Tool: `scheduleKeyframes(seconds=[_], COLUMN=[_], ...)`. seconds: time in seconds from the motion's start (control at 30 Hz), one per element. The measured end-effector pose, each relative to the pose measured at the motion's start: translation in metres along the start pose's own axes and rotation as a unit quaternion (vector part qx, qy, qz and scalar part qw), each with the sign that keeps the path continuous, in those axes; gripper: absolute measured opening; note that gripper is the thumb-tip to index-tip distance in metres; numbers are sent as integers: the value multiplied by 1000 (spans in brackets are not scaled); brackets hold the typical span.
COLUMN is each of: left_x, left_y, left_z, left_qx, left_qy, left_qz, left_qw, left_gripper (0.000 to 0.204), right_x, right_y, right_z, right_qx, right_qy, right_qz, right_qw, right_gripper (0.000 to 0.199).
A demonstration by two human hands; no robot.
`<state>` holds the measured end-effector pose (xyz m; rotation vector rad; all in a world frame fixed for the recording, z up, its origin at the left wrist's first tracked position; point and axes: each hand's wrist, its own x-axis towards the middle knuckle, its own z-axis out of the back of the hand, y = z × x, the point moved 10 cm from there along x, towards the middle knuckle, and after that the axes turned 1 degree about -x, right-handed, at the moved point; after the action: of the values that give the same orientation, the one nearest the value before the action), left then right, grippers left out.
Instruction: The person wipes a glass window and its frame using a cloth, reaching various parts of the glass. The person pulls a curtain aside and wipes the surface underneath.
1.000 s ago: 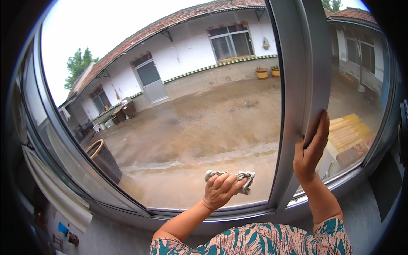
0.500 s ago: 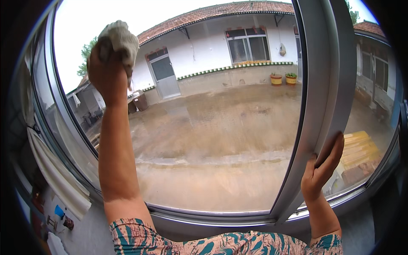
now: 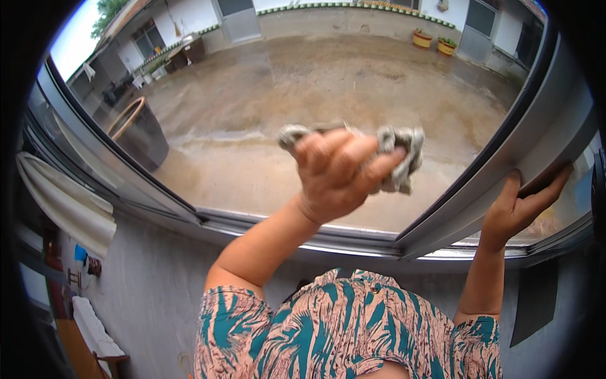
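Left hand [image 3: 341,165] clutches a grey rag [image 3: 411,144]; right hand [image 3: 519,215] spread against the frame [image 3: 541,134].
Probably light, soft; best bunched beneath the palm.

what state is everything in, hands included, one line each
left hand, closed around the cloth
cloth, bunched up
right hand, open, thumb and fingers spread against the window frame
window frame, open or shut unclear
large jar, open-topped
curtain, hanging in folds
yard ground, wet-looking
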<state>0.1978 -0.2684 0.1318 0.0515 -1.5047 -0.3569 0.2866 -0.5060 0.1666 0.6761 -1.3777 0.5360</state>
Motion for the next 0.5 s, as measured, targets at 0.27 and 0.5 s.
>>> scheduleKeyframes(seconds=[0.27, 0.5], left_x=[-189, -89], left_y=[-26, 68], left_z=[-14, 40], left_qx=[-48, 25], left_qy=[209, 75], left_qz=[140, 126], left_qw=[967, 989], left_gripper=[41, 41], right_x=[-2, -11], right_y=[1, -22], right_z=[0, -6], right_qx=[-43, -41], right_qy=[-6, -4], right_qz=[31, 6], right_qw=[999, 999], right_gripper=[67, 60])
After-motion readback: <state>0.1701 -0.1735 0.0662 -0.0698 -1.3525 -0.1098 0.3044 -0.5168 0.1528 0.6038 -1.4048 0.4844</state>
